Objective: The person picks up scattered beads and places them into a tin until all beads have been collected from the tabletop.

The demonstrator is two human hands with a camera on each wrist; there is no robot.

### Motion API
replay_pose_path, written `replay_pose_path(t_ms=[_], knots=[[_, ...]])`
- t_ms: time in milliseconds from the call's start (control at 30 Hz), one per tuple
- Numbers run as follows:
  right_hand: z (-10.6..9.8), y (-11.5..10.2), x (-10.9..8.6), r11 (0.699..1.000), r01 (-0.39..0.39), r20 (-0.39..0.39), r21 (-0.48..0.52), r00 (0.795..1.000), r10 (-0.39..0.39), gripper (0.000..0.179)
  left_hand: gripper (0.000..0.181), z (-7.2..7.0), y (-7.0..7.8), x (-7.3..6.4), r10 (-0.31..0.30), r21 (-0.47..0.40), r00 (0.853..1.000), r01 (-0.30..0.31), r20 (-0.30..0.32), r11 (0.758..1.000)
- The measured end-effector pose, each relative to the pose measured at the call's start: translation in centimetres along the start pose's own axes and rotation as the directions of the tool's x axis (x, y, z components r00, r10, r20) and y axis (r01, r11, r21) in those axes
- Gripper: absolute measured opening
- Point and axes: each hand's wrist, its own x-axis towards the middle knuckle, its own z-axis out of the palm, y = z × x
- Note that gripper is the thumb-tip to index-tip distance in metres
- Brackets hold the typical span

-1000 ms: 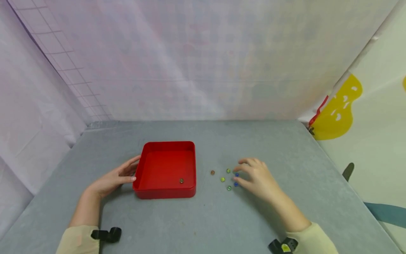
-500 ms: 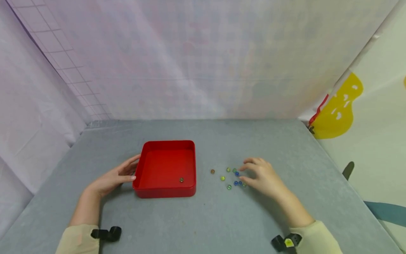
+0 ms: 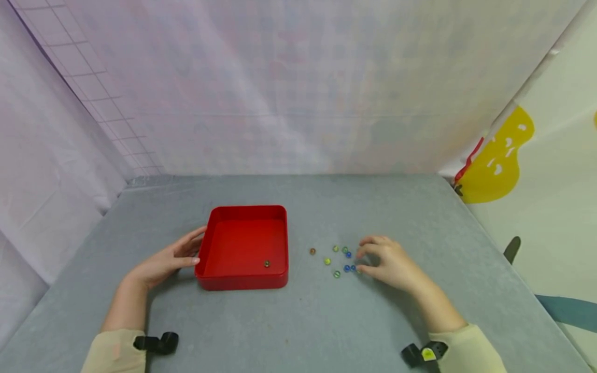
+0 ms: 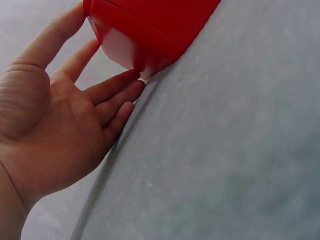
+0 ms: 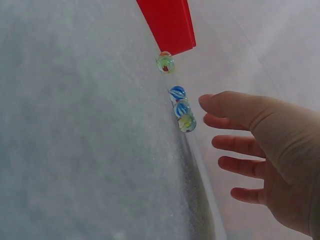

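Observation:
A shallow red box (image 3: 242,284) stands on the grey table, a single dark marble (image 3: 267,264) inside near its front right corner. My left hand (image 3: 160,265) touches the box's left side, thumb at the rim; in the left wrist view its outstretched fingers (image 4: 112,90) meet the red wall (image 4: 145,30). Several glass marbles lie to the right of the box, among them a brown one (image 3: 312,251), a yellow one (image 3: 327,261) and a blue one (image 3: 346,268). Beside their right edge hovers my right hand (image 3: 389,263), fingers loosely bent, holding nothing. In the right wrist view, a yellow-green marble (image 5: 187,123) sits nearest its fingertips.
The grey tabletop (image 3: 298,326) runs back to a pale hanging cloth (image 3: 298,93). On the right hangs a white cloth with a yellow print (image 3: 499,166). Both wrists wear black camera straps (image 3: 156,344).
My right hand has drawn slightly to the right, away from the marbles, and several that it hid now show. The left hand and red box have stayed in place.

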Motion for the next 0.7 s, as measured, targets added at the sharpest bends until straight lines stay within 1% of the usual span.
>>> replay_pose_path(t_ms=[333,467,567,700], knots=[[0.26,0.2,-0.11,1.0,0.009,0.026,-0.004,1.0,-0.009,0.02,0.075,0.09,0.14,0.06,0.006,0.012,1.0,-0.006,0.007,1.0],[0.31,0.19,-0.14,1.0,0.018,0.036,-0.012,0.999,-0.017,0.02,0.075,0.12,0.22,0.0,-0.011,0.013,1.0,0.011,-0.002,1.0],[0.39,0.18,-0.14,1.0,0.016,0.046,-0.017,0.999,-0.015,0.021,0.075,0.13,0.18,-0.01,-0.022,0.008,1.0,0.022,-0.008,1.0],[0.51,0.22,-0.21,1.0,0.0,0.067,-0.025,0.998,0.002,0.021,0.075,0.1,0.13,0.01,-0.017,0.003,1.0,0.017,-0.005,1.0]])
